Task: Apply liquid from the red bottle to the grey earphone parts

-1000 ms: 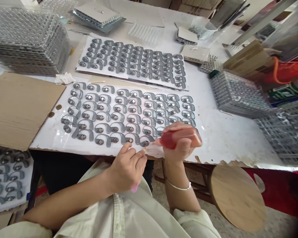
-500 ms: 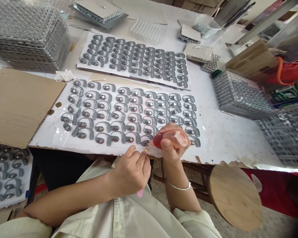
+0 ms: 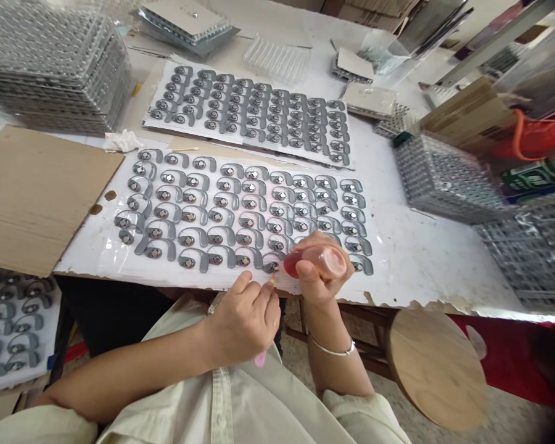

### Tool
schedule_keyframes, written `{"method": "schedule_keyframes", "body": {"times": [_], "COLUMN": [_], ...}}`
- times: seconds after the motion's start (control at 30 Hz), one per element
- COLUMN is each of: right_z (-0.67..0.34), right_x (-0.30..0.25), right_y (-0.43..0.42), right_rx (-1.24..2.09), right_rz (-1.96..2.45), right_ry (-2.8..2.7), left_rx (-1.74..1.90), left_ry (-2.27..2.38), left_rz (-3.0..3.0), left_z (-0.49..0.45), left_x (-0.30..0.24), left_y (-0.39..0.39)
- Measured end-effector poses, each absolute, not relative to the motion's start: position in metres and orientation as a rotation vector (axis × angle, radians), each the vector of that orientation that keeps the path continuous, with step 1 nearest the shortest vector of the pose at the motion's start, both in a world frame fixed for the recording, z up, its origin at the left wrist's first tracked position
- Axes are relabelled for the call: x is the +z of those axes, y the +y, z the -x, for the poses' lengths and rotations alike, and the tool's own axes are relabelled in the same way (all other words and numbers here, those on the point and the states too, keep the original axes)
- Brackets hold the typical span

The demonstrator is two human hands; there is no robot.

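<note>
My right hand (image 3: 321, 271) is wrapped round a small squeeze bottle (image 3: 317, 261) with red liquid in it. Its base faces up toward me and its front end points left, down at a grey hook-shaped part (image 3: 272, 264) in the front row of the near sheet (image 3: 235, 280). In my left hand (image 3: 247, 314) is a thin tool (image 3: 259, 359) with a pink end, gripped in closed fingers. Its yellowish tip comes out beside that same part; the tool's exact kind is hidden. Several rows of like parts, each with a round metal piece, lie on the sheet.
Behind lies a second sheet of grey parts (image 3: 250, 111). Stacked clear trays (image 3: 55, 68) stand at the left, with brown cardboard (image 3: 41, 197) in front. More trays (image 3: 448, 179) stand at the right. A round wooden stool (image 3: 437, 370) sits below the table edge.
Both hands stay almost in place; the bottle has shifted very slightly left. Nothing has been taken up or let go.
</note>
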State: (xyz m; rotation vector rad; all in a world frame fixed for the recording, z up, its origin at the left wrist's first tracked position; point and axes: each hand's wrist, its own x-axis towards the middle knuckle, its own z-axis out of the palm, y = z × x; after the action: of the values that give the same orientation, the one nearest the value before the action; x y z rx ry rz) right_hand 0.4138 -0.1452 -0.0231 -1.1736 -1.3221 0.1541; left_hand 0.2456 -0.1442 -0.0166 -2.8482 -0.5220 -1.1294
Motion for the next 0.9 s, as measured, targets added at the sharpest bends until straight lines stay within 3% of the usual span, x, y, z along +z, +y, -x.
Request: {"method": "schedule_keyframes", "body": {"times": [0.9], "right_z": [-0.4155], "right_x": [-0.026], "right_y": [-0.1456], "right_rx": [0.083], "right_rz": [1.19], "right_ry": [-1.31], "left_rx": [-1.117], "left_ry": [-0.555], "left_rz": [2.844], "left_z": [-0.2451], "left_x": [-0.0208], "left_y": [-0.1448]}}
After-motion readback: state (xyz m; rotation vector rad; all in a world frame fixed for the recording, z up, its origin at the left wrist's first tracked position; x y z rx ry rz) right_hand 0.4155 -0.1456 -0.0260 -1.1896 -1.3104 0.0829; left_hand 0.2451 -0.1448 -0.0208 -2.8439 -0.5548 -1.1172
